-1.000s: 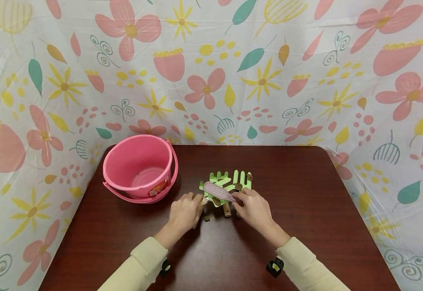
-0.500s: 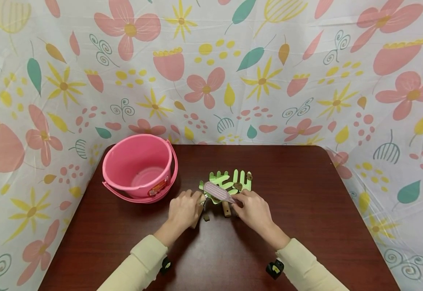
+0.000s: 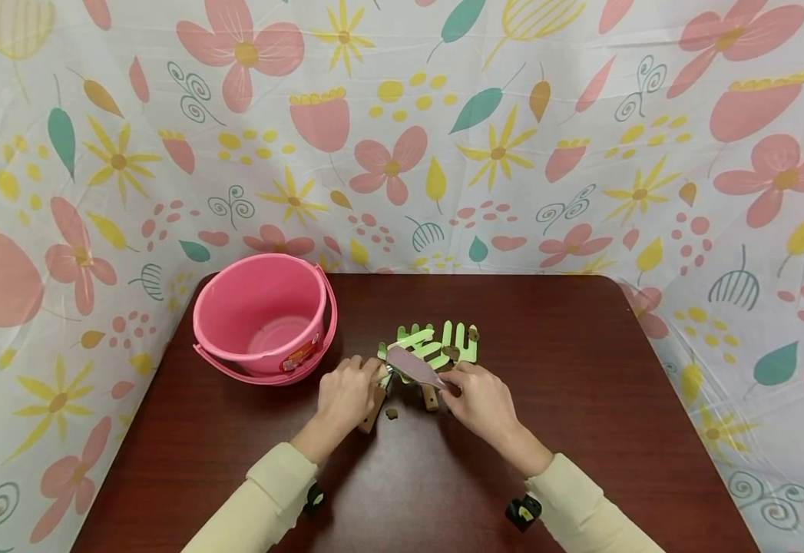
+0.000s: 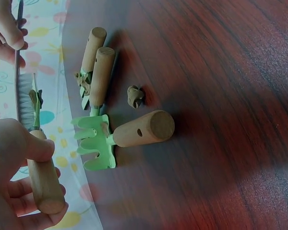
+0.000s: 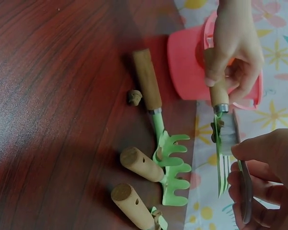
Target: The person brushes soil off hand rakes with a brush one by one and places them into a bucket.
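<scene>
In the head view my left hand grips the wooden handle of a small garden fork. The right wrist view shows this fork's thin green tines edge-on, with a brown clump stuck near their base. My right hand holds a pinkish-purple scrubbing brush by its handle. Its white bristles face the fork and lie against or very close to the clump. Beneath both hands, green hand rakes with wooden handles lie on the table, along with another wooden-handled tool.
A pink bucket stands at the back left of the dark wooden table, its handle lowered. One loose brown clump lies near the rake handles. Behind the table hangs a flowered sheet.
My left hand has shifted slightly left with the fork. The brush has tilted a little in my right hand, which stays almost in place. Bucket and lying tools look unmoved.
</scene>
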Tool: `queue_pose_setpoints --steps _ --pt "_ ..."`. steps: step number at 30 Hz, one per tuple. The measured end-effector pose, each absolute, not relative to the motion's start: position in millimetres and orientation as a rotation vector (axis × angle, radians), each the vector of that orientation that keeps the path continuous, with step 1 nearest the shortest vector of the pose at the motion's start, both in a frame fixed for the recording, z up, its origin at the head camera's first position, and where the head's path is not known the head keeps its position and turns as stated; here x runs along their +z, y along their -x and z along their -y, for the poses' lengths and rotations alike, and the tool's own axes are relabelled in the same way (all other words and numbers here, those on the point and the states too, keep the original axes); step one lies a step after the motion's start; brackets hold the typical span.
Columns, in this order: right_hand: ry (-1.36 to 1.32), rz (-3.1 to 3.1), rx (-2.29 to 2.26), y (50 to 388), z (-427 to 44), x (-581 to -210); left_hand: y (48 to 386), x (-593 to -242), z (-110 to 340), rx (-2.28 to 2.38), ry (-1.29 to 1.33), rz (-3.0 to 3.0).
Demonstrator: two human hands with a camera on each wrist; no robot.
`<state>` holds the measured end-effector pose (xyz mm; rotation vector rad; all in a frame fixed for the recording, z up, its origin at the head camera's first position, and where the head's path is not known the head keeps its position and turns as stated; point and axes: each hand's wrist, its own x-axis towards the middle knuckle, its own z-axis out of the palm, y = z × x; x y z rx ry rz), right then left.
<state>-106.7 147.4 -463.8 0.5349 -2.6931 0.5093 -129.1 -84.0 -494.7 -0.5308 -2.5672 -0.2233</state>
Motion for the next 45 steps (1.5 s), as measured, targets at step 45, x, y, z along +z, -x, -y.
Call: queue_pose_setpoints --steps 45 --pt "-0.514 2.670 0.450 110.8 -154.3 -458.7 127.6 -487.8 80.4 -0.246 0.535 2.576"
